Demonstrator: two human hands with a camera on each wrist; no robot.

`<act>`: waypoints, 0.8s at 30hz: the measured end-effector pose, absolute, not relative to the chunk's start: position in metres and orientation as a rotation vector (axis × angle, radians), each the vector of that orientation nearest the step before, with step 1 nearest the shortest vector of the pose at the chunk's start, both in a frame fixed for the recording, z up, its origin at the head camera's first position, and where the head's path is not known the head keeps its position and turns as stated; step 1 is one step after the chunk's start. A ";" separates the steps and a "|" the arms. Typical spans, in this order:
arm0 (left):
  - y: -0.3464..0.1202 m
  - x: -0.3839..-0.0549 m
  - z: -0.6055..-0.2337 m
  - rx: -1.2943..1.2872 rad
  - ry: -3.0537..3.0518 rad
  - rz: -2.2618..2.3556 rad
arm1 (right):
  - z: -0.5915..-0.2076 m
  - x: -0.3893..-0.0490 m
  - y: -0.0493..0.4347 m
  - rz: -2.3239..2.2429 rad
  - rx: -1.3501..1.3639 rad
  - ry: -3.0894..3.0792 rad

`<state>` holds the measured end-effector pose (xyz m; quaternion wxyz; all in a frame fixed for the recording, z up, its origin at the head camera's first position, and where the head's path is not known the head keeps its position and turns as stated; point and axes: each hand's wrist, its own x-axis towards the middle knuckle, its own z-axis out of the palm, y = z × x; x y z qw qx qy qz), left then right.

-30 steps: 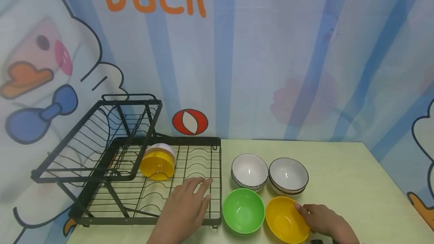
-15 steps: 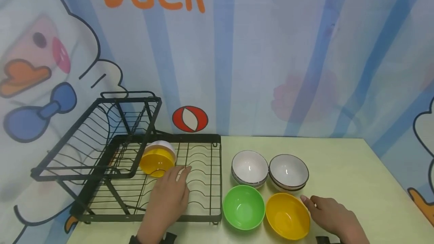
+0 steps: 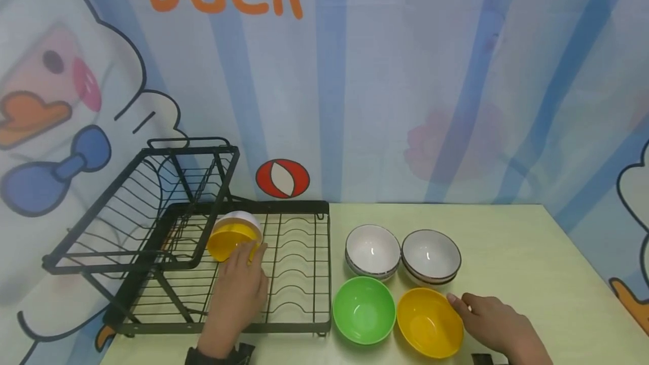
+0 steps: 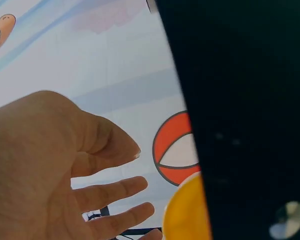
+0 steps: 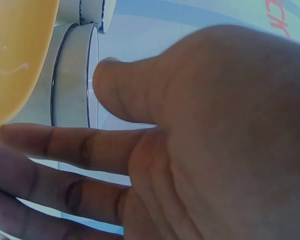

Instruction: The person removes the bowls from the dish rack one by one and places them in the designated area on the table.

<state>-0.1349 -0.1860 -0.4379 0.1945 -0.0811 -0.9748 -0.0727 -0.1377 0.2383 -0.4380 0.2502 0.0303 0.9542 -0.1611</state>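
My left hand [image 3: 238, 288] reaches over the black dish rack [image 3: 299, 328], its fingertips overlapping the near side of a yellow bowl [image 3: 228, 238] there. That bowl stands tilted in front of a white bowl [image 3: 243, 217]. In the left wrist view the fingers [image 4: 117, 192] are spread and extended, close beside the yellow bowl [image 4: 187, 212]. My right hand [image 3: 494, 323] is at the right rim of another yellow bowl [image 3: 428, 325] on the table. Its thumb stands apart from the extended fingers [image 5: 75, 147] in the right wrist view, with nothing between them.
A green bowl [image 3: 364, 310] touches or nearly touches the table's yellow bowl on its left. Behind them stand two stacks of white bowls with dark rims, a left stack [image 3: 373, 249] and a right stack [image 3: 431, 255]. The rack's raised upper tier [image 3: 127, 266] overhangs its left part.
My left hand has moved left and forward across the rack to the yellow bowl. My right hand has come off the table's yellow bowl and shifted slightly right.
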 end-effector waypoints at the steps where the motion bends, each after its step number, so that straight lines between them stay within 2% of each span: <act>1: -0.187 -0.136 -0.439 -0.228 -2.724 -0.209 | -0.438 -0.138 0.239 -0.442 0.079 2.598; 24: -0.201 -0.144 -0.451 -0.160 -2.749 -0.247 | -0.433 -0.133 0.237 -0.440 0.094 2.556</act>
